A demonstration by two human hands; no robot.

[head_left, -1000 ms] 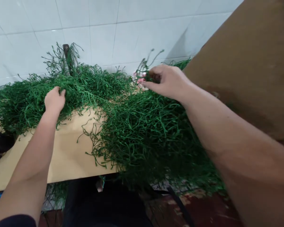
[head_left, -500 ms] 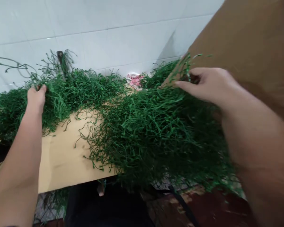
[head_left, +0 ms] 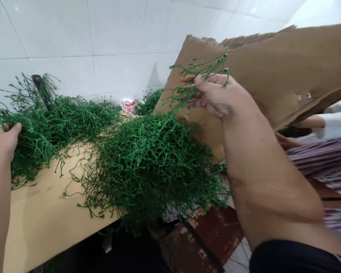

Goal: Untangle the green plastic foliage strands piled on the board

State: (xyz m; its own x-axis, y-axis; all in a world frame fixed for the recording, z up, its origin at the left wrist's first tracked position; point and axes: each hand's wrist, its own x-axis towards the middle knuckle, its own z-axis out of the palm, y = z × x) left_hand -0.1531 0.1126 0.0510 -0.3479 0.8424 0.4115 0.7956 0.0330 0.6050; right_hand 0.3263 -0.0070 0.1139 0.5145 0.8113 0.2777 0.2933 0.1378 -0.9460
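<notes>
Thin green plant-like stems with small knobbed tips, plastic by their look, lie in a large tangled pile (head_left: 147, 159) in front of me. My right hand (head_left: 213, 93) is raised above the pile's far right side, its fingers closed around a few loose stems (head_left: 210, 68). At the left edge, my left hand (head_left: 4, 142) is closed at a second heap of stems (head_left: 79, 117). Lighter strands hang beside its thumb, and its fingertips are partly hidden. Both heaps rest on a tan board (head_left: 51, 204).
A big brown cardboard sheet (head_left: 258, 76) leans up at the right. Behind it are a person's arm and striped cloth (head_left: 324, 159). A dark upright bar (head_left: 41, 89) and a pink-and-white item (head_left: 128, 107) stand near the white tiled wall (head_left: 125, 30).
The view has swung right, showing more cardboard and the person behind it. My right hand has lifted a few stems clear of the pile. My left hand stays at its heap.
</notes>
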